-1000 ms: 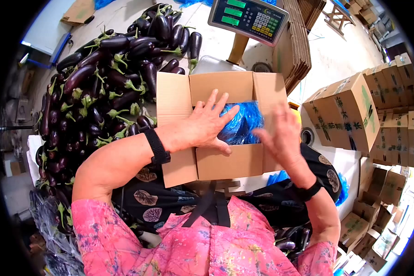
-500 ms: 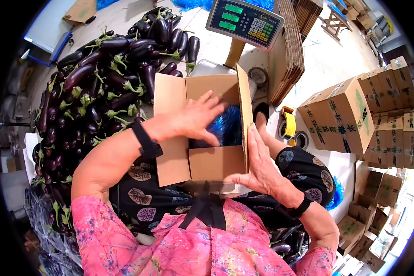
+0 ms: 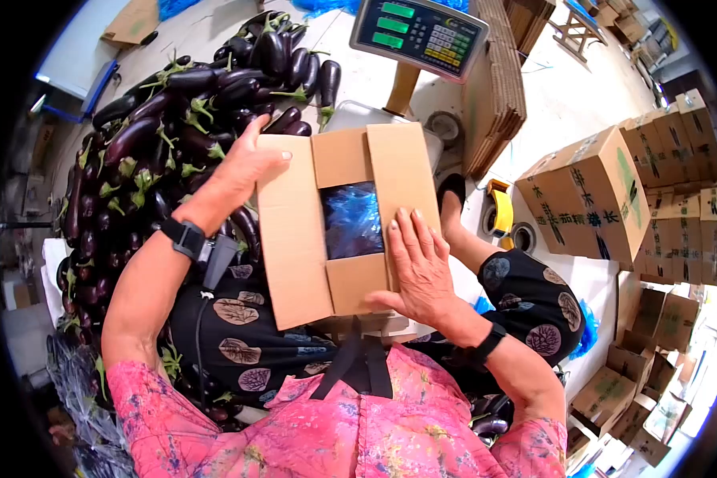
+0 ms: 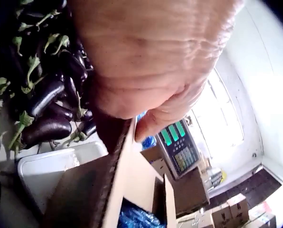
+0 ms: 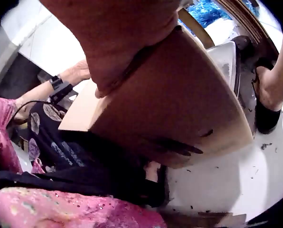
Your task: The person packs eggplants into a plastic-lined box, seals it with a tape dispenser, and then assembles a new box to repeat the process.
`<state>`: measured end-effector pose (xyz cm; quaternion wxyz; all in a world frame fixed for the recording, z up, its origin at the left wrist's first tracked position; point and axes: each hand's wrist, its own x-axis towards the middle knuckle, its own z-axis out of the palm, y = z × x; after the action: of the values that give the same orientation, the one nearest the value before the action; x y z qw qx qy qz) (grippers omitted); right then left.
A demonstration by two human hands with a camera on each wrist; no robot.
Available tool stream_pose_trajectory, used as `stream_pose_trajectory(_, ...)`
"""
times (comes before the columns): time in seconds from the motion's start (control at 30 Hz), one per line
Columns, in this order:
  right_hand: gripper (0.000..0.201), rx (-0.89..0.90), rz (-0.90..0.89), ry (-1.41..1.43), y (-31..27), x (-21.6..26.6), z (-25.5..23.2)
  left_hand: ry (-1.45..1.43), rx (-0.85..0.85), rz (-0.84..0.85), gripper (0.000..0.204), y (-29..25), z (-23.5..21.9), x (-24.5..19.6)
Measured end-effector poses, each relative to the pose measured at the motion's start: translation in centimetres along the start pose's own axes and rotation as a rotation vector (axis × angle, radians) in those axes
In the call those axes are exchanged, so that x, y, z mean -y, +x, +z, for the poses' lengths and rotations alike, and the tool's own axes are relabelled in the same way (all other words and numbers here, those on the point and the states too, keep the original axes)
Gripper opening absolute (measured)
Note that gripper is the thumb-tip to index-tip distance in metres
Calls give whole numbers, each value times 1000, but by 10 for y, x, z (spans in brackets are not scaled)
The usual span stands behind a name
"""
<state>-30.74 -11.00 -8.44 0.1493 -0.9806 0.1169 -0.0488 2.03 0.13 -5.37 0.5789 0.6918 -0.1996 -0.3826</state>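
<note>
Carton (image 3: pixel 295 231) flaps under flat right hand (image 3: pixel 422 267), left hand (image 3: pixel 239 171) grip curled on edge; wrist-view scale (image 4: pixel 179 149).

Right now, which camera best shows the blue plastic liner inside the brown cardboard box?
The head view: the blue plastic liner shows between the folded flaps of the brown cardboard box. The left wrist view catches a corner of it; the right wrist view only a blue scrap at top.

the carton's flaps (image 3: pixel 295 231) hide most of the blue bag (image 3: pixel 350 219). the left hand (image 4: pixel 146 61) fills the wrist view, its fingertips unseen. scale digits (image 3: pixel 394 25) are unreadable.
</note>
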Motion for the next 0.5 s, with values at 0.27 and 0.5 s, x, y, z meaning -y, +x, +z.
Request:
stream_pose_trajectory(0.27,122,115,-120,163,10,2,-7,754,-241,439,66,51,34,-12)
stream_pose_trajectory(0.5,114,16,-108,136,65,6,4,720,31,480,92,80,46,-25)
